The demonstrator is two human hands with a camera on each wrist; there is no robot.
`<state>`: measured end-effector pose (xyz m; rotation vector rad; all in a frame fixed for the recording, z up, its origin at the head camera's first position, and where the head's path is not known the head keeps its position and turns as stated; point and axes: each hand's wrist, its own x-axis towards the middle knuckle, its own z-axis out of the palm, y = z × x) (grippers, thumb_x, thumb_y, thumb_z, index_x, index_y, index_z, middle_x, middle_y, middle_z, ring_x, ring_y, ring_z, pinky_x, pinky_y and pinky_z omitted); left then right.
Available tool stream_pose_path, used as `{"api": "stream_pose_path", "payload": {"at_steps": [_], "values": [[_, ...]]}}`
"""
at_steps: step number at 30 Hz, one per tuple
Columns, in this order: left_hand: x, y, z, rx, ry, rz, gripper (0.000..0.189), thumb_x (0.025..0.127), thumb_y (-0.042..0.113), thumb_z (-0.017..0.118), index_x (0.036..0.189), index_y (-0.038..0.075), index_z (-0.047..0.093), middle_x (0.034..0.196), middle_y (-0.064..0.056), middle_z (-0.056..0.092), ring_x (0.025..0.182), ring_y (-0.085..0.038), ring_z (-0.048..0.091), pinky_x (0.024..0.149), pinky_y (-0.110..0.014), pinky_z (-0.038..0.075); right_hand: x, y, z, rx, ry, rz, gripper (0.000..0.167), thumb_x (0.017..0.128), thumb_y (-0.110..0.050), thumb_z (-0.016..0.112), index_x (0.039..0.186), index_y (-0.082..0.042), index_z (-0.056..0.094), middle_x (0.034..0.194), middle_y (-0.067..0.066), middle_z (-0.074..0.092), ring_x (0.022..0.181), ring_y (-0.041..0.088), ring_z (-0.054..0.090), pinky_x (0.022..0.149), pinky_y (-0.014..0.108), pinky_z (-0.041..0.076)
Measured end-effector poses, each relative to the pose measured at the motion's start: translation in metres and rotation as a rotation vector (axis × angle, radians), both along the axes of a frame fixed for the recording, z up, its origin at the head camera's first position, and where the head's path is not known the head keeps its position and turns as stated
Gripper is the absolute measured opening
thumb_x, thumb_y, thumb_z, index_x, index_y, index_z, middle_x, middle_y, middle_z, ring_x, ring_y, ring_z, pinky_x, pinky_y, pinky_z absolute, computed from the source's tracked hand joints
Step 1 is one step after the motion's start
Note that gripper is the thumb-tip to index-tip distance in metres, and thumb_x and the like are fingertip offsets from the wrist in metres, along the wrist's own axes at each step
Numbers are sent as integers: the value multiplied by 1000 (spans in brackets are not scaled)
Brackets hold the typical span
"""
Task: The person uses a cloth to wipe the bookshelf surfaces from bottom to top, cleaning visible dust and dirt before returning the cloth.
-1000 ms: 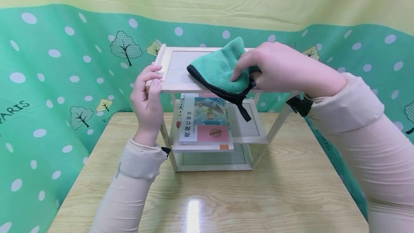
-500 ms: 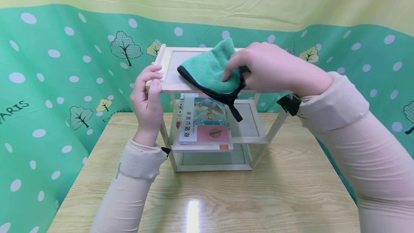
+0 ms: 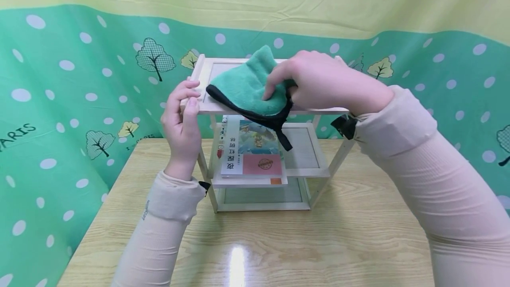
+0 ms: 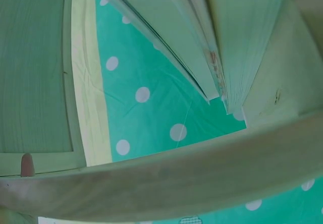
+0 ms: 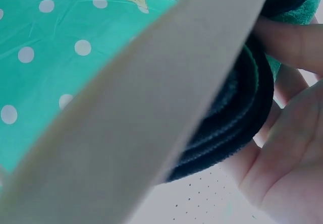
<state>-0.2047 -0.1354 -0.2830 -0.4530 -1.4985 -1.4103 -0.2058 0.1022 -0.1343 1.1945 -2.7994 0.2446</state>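
Note:
A green plush cloth (image 3: 243, 85) with black edging and a hanging loop lies folded over the top of a pale wooden shelf rack (image 3: 226, 67). My right hand (image 3: 318, 79) pinches the cloth at its right end; in the right wrist view, fingers and thumb hold its folded dark layers (image 5: 222, 138). My left hand (image 3: 181, 129) grips the left edge of the top shelf, thumb on the near side. One fingertip (image 4: 27, 164) shows at the rail in the left wrist view.
Books (image 3: 255, 145), stacked, lie on the middle shelf, left side, reaching past its front edge. Below is a bottom shelf (image 3: 263, 195). The rack stands on a wood-grain table (image 3: 259, 247), with a green and yellow patterned curtain (image 3: 99, 39) behind.
My right hand has slid the cloth leftward across the top shelf, close to its left end. My left hand stays on the edge; the rack and books have not moved.

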Motion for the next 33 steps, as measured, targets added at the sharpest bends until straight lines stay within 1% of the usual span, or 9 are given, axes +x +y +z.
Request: {"api": "stream_pose_path", "payload": {"at_steps": [7, 11, 15, 18, 22, 24, 28, 30, 33], "values": [[-1, 0, -1, 5, 18, -6, 29, 87, 14, 49, 94, -12, 58, 115, -26, 66, 125, -28, 58, 117, -40, 41, -1, -7, -3, -8, -1, 20, 56, 75, 11, 44, 100, -25, 78, 101, -3, 71, 75, 22, 50, 57, 30, 37], [-1, 1, -1, 11, 18, -10, 29, 86, 14, 49, 94, -13, 58, 115, -25, 66, 125, -27, 58, 116, -40, 42, -2, -10, -3, -14, -8, 27, 58, 75, 12, 42, 101, -25, 78, 104, -3, 71, 75, 22, 50, 56, 30, 36], [0, 1, -1, 18, 7, -8, 30, 86, 14, 49, 94, -13, 58, 116, -24, 65, 126, -26, 57, 114, -40, 44, -2, -13, -4, -19, -16, 29, 55, 77, 11, 44, 102, -25, 78, 102, -2, 72, 76, 22, 52, 58, 30, 39], [0, 1, -1, 20, -3, 2, 30, 87, 14, 49, 95, -14, 58, 117, -20, 66, 126, -25, 58, 110, -38, 48, -2, -17, -4, -15, -27, 23, 54, 79, 10, 45, 103, -26, 78, 101, -1, 72, 78, 22, 54, 59, 31, 42], [1, 1, -2, 14, -8, 13, 30, 88, 14, 49, 97, -14, 58, 117, -13, 67, 124, -23, 58, 99, -31, 55, -3, -22, -5, -8, -45, 16, 55, 81, 10, 43, 107, -26, 77, 105, -2, 72, 81, 22, 57, 60, 32, 45], [1, 1, -2, 7, -5, 16, 29, 89, 13, 49, 97, -14, 58, 117, -14, 67, 124, -23, 59, 96, -29, 56, -3, -24, -6, -6, -46, 21, 55, 82, 9, 43, 108, -26, 77, 106, -2, 72, 83, 22, 58, 62, 32, 46], [1, 0, -2, -3, 8, 23, 29, 90, 12, 49, 98, -13, 59, 118, -21, 66, 125, -22, 59, 102, -33, 53, -4, -28, -7, -11, -39, 39, 55, 82, 10, 44, 108, -26, 77, 107, -5, 72, 88, 20, 59, 67, 31, 47], [1, 0, -2, -6, 7, 29, 29, 90, 13, 49, 99, -13, 60, 120, -22, 66, 124, -21, 59, 103, -32, 53, -4, -30, -7, -14, -34, 48, 54, 82, 9, 45, 108, -26, 77, 108, -6, 73, 89, 20, 59, 69, 31, 47], [1, 0, -3, -11, 5, 41, 31, 90, 15, 48, 100, -12, 60, 122, -20, 66, 114, -14, 62, 92, -25, 55, -5, -31, -8, -19, -30, 63, 54, 82, 9, 46, 109, -26, 76, 109, -7, 73, 91, 19, 59, 73, 31, 49]]}}
